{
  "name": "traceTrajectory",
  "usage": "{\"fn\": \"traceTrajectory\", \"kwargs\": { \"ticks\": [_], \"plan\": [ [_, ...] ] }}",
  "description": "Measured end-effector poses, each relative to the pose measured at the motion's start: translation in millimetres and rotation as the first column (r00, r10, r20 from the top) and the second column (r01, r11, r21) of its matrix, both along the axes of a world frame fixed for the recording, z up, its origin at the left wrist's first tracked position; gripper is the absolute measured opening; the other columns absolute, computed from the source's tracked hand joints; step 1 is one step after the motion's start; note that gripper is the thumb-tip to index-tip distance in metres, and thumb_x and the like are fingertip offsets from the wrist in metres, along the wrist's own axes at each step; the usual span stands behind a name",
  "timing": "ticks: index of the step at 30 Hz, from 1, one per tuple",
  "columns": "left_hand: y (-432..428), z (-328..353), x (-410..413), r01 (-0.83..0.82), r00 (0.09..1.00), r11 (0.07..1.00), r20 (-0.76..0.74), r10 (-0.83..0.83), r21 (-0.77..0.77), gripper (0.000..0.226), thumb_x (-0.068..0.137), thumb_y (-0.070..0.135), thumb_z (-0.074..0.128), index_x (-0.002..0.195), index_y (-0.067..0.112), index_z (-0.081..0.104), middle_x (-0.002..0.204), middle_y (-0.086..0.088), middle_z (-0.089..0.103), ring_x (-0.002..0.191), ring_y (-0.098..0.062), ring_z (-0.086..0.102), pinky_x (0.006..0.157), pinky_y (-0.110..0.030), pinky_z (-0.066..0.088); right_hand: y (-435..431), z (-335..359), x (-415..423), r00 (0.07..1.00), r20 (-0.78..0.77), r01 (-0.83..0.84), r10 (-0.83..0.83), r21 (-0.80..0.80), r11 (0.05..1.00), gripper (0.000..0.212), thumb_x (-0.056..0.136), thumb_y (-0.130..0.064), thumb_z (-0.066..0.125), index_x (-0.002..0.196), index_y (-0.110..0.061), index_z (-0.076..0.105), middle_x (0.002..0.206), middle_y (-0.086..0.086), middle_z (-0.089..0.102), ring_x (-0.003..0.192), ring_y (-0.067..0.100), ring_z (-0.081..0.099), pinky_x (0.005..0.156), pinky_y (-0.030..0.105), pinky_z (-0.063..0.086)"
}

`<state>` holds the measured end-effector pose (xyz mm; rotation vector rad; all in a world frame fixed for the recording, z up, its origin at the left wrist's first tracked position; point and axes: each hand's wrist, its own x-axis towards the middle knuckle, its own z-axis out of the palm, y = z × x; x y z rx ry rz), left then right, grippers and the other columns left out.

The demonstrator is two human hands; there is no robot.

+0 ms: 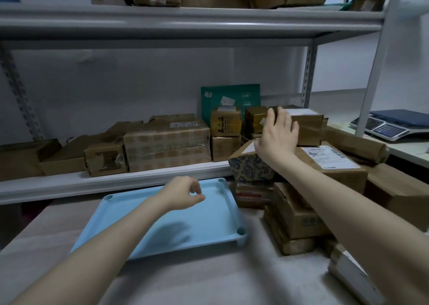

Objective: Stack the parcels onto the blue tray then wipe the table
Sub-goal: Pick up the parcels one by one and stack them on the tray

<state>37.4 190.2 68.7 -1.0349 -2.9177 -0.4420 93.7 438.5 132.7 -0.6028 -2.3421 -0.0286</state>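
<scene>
While the left hand (185, 194) floats over the blue tray (148, 232) with fingers loosely curled and nothing in them, the tray itself has no parcels on it and sits on the grey table (209, 279) just below the metal shelf (92, 184). Further right, the right hand (277, 133) is spread wide, palm pressed on a taped brown box (306, 126) topping the parcel pile (301, 200) beside the tray. Off to the far right there's a weighing scale (385, 126).

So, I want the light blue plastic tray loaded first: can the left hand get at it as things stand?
Probably yes. The left hand hovers just above the light blue plastic tray, fingers loosely curled and holding nothing, and no parcel lies between them.
</scene>
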Motion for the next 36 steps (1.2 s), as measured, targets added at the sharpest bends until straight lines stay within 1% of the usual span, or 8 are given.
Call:
{"fn": "traceTrajectory", "kwargs": {
  "ticks": [6,15,22,27,29,31,33,36],
  "plan": [
    [47,35,11,-0.036,0.999,0.961,0.046,0.025,0.273,0.015,0.087,0.029,0.065,0.094,0.017,0.070,0.095,-0.001,0.070,0.087,-0.016,0.064,0.069,-0.026,0.048,52,39,4,0.974,0.023,0.224,-0.224,-0.194,0.955,0.114,0.078,-0.074,0.054,0.153,-0.009,-0.002,0.160,0.021,-0.004,0.148,0.037,-0.004,0.115,0.059,0.010],
    [70,53,21,-0.039,0.998,0.910,0.062,0.014,0.412,0.012,0.089,0.026,0.064,0.094,0.018,0.071,0.096,0.000,0.069,0.089,-0.011,0.061,0.065,-0.020,0.044,70,43,-1,0.958,0.050,0.282,-0.283,-0.355,0.891,0.115,0.062,-0.083,0.061,0.141,-0.005,0.030,0.141,0.024,0.037,0.125,0.040,0.044,0.095,0.045,0.044],
    [64,54,29,-0.073,0.988,0.872,0.156,-0.004,0.485,0.012,0.089,0.025,0.065,0.096,0.017,0.070,0.091,0.003,0.065,0.087,-0.010,0.059,0.064,-0.021,0.045,45,51,7,0.976,-0.150,0.119,-0.157,-0.235,0.965,0.094,0.067,-0.073,0.065,0.130,-0.007,0.039,0.130,0.020,0.047,0.119,0.037,0.047,0.096,0.043,0.042],
    [45,57,29,-0.190,0.941,0.781,0.336,-0.026,0.594,0.019,0.090,0.020,0.064,0.109,0.017,0.062,0.112,-0.004,0.066,0.094,-0.016,0.065,0.069,-0.024,0.051,-2,57,13,0.948,-0.306,-0.176,0.089,-0.268,0.947,0.082,0.071,-0.067,0.061,0.130,-0.014,0.040,0.128,0.013,0.045,0.118,0.032,0.047,0.097,0.041,0.040],
    [33,58,28,-0.274,0.904,0.732,0.428,-0.026,0.624,0.034,0.091,0.021,0.064,0.123,0.015,0.054,0.118,-0.002,0.063,0.094,-0.015,0.067,0.081,-0.033,0.053,-24,54,12,0.902,-0.375,-0.378,0.214,-0.448,0.810,0.074,0.074,-0.065,0.059,0.128,-0.017,0.043,0.126,0.008,0.046,0.113,0.027,0.048,0.091,0.039,0.044],
    [16,56,24,-0.379,0.854,0.644,0.519,-0.033,0.665,0.057,0.090,0.022,0.065,0.139,0.013,0.038,0.122,-0.002,0.060,0.101,-0.018,0.066,0.092,-0.039,0.051,-47,50,10,0.834,-0.464,-0.551,0.298,-0.673,0.493,0.065,0.080,-0.062,0.057,0.123,-0.015,0.049,0.118,0.007,0.052,0.107,0.024,0.052,0.080,0.036,0.048],
    [-2,55,19,-0.456,0.820,0.553,0.571,-0.045,0.697,0.076,0.087,0.024,0.069,0.147,0.011,0.023,0.125,-0.004,0.057,0.108,-0.021,0.063,0.095,-0.041,0.048,-66,43,9,0.816,-0.480,-0.537,0.321,-0.836,0.114,0.060,0.083,-0.059,0.054,0.122,-0.013,0.052,0.112,0.008,0.058,0.104,0.025,0.055,0.082,0.037,0.049],
    [-29,52,13,-0.473,0.822,0.500,0.568,-0.047,0.725,0.092,0.077,0.035,0.078,0.146,0.013,0.022,0.134,-0.003,0.051,0.121,-0.022,0.053,0.103,-0.045,0.040,-87,26,5,0.819,-0.441,-0.378,0.367,-0.896,-0.233,0.063,0.078,-0.066,0.053,0.121,-0.021,0.053,0.114,0.009,0.061,0.105,0.025,0.056,0.087,0.038,0.049]
  ]
}}
